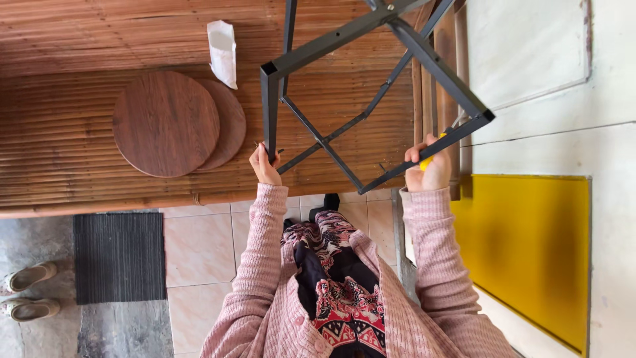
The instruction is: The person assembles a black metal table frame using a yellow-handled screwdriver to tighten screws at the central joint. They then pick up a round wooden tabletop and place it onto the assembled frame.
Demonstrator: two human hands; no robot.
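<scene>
A black metal frame (371,86) made of square tubes with crossed braces stands raised over a bamboo bench (79,40). My left hand (264,166) grips the lower end of the frame's left upright tube. My right hand (429,167) is closed around a yellow-handled tool (429,159) and rests against the frame's right lower bar. Both arms wear pink knitted sleeves.
Two round dark wooden discs (169,124) lie overlapped on the bench, with a crumpled white plastic bag (223,52) behind them. A dark ribbed mat (119,257) and a pair of shoes (28,292) sit on the floor. A yellow panel (530,252) lies at the right.
</scene>
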